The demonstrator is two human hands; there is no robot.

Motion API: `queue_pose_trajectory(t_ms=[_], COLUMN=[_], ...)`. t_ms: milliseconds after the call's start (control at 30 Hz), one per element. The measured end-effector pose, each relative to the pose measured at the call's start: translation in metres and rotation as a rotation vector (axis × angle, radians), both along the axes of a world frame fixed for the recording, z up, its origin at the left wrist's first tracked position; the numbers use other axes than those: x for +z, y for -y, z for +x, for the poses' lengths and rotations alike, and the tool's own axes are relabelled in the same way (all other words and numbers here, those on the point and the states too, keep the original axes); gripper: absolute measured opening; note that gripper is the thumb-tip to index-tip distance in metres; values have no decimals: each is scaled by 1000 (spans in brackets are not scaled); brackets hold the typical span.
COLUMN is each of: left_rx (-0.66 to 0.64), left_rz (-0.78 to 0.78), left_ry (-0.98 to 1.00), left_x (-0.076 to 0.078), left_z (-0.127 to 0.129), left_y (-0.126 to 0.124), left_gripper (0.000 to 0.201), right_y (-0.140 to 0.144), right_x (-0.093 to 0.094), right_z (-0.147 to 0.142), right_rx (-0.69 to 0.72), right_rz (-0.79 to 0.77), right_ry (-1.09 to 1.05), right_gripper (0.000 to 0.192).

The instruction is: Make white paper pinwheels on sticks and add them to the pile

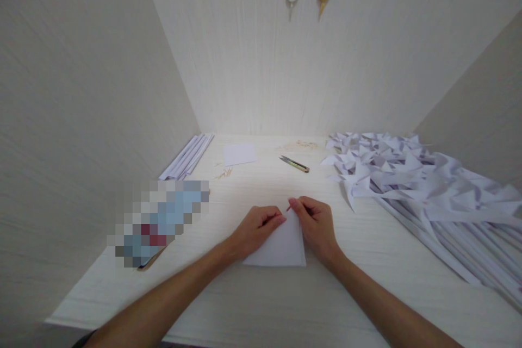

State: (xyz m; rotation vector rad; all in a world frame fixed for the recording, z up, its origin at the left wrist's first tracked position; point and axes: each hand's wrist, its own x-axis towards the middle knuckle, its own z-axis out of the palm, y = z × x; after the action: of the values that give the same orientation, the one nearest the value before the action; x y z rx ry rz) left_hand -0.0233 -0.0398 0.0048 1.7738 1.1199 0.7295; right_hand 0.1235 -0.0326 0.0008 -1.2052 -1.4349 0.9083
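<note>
A white sheet of paper (281, 247) lies folded on the pale desk (253, 304) in front of me, narrowing to a point at the far end. My left hand (256, 228) presses on its left side, fingertips at the point. My right hand (316, 223) rests on its right side, pinching the same tip. A thin red item (289, 207) shows between the fingertips; what it is cannot be told.
A big heap of folded white paper pinwheels on sticks (428, 196) fills the right side. A utility knife (294, 163) and a small white sheet (240, 154) lie further back. Rolled white paper sticks (187, 156) lean at the left wall. A blurred flat object (159, 220) lies left.
</note>
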Motion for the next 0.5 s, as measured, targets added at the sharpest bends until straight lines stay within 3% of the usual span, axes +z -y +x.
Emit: queue_pose_trajectory(t_ms=[100,367,500], left_rx=[10,106,30], left_rz=[-73,-6,26], left_ry=[33,38,-36], left_x=[-1,0,-1], left_z=[-1,-2,-3], left_y=[-1,0,-3], left_gripper=[31,32,36], right_y=[-3,-5,-7], right_x=[1,1,1], right_z=[3,3,7], right_rx=[-59,-28,-114], right_rz=[-27,-53,-41], right_ry=[-61,-101,-100], right_gripper=[37,39,37])
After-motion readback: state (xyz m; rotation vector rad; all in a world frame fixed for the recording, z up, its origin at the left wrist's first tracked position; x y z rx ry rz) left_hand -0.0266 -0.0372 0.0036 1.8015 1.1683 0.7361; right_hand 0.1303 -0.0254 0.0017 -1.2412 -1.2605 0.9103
